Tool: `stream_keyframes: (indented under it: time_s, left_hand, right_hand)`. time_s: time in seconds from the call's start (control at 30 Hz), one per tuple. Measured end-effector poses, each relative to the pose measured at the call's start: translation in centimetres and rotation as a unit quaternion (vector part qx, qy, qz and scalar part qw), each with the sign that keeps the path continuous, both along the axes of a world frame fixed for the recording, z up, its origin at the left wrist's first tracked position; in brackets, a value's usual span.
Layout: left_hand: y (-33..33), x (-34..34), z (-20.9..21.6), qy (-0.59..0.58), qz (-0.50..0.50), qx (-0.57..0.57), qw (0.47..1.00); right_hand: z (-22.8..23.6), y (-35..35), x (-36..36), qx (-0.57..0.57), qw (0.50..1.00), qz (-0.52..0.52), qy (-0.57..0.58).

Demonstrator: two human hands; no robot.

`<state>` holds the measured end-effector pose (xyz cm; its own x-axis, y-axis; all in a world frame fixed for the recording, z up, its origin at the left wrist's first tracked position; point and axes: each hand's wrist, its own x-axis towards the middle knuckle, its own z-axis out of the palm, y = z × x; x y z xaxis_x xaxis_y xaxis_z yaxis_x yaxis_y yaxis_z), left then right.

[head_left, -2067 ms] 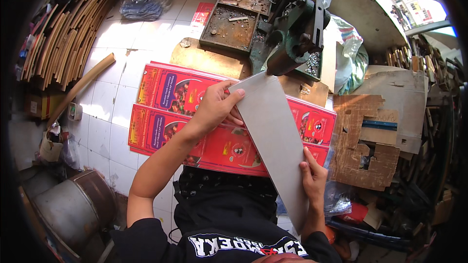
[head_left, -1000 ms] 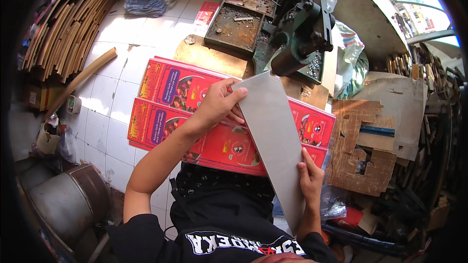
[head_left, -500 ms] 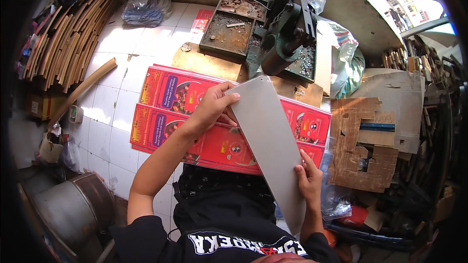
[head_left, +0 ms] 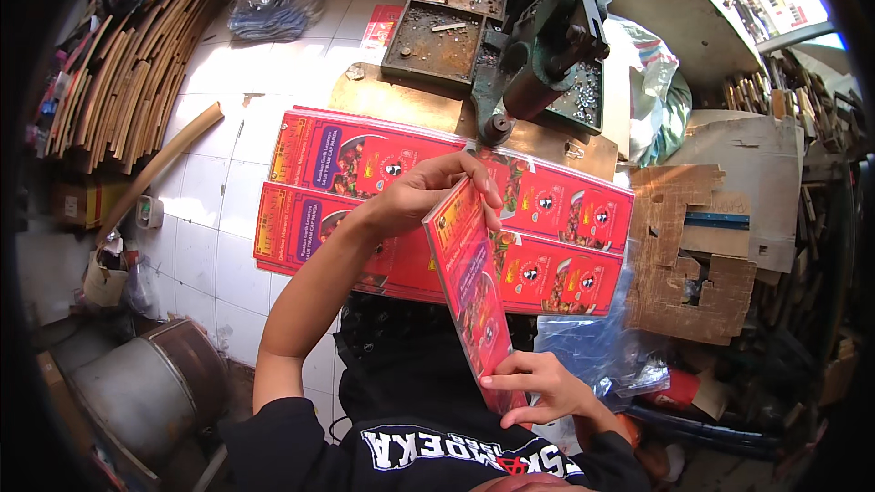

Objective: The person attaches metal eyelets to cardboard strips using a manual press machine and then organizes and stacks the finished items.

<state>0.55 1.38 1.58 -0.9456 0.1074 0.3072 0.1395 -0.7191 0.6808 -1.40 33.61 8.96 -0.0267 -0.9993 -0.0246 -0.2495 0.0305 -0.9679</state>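
A long red printed panel (head_left: 474, 301) with food pictures hangs tilted on edge in front of my body. My left hand (head_left: 437, 189) is closed round its far end, fingers over the top edge. Near my shirt, my right hand (head_left: 547, 390) grips the lower end between fingers and thumb. Under and beyond my left forearm lie two rows of matching red panels, a far row (head_left: 565, 205) and a near row (head_left: 570, 278). My left arm covers part of both. Just past the far row stands a dark green hand press (head_left: 538, 82).
Dark metal trays (head_left: 433, 41) of small metal pieces flank the press. Cut brown cardboard (head_left: 679, 264) and clear plastic bags (head_left: 583, 346) lie to the right. At left are stacked boards (head_left: 137, 64), a bent strip (head_left: 169, 155) and a metal drum (head_left: 137, 392).
The held panel has turned from its plain grey side to its red printed side and now stands steeper. My right hand has moved down and left along it.
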Motion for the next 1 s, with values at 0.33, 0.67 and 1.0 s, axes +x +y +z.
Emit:
stream_keyframes:
  time_s: [0.33, 0.67, 1.0]
  left_hand:
    - [0.3, 0.5, -0.2, 0.046, -0.051, 0.062, 0.996]
    - [-0.4, 0.4, -0.8, -0.082, 0.021, -0.087, 0.993]
    - [0.2, 1.1, 3.5, -0.176, 0.122, -0.238, 0.947]
  right_hand:
    - [-0.6, -0.7, 2.0, -0.029, 0.998, -0.038, 0.046]
    - [-0.1, -0.3, 3.0, -0.032, 0.933, -0.257, 0.249]
    - [-0.1, 1.5, -3.7, 0.027, 0.905, -0.361, 0.223]
